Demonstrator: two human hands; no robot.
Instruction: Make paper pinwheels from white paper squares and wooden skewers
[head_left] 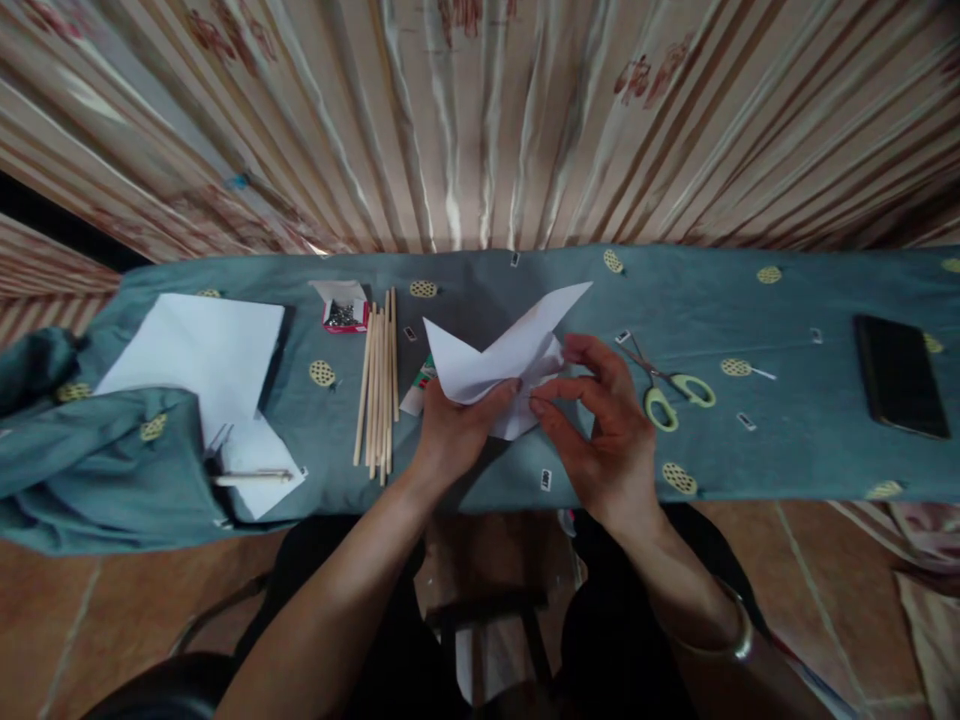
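1. The folded white paper (pixel 499 360) is held just above the middle of the teal tablecloth (pixel 787 440), near its front edge. Its long axis runs from a blunt corner at about 8 o'clock to a sharp tip at about 2 o'clock.
2. The left hand (pixel 450 435) lies at 7 o'clock from the paper. It is closed on it, with the thumb laid across the lower edge and the fingers hidden behind the sheet.
3. The right hand (pixel 604 430) lies at 4 o'clock from the paper. Its fingers are narrowed to a pinch on the crumpled lower right part, so both hands touch the paper and neither is nearer.
4. The scissors (pixel 667 390) lie at 3 o'clock, just beyond the right hand and apart from it.
5. A row of wooden sticks (pixel 379 385) lies at 9 o'clock, beside the left hand, running from 12 to 6.
6. Farther out, at 10 o'clock, are a small open box (pixel 343 310) and flat white sheets (pixel 202 355). A dark phone (pixel 900 375) lies well apart at 3 o'clock.
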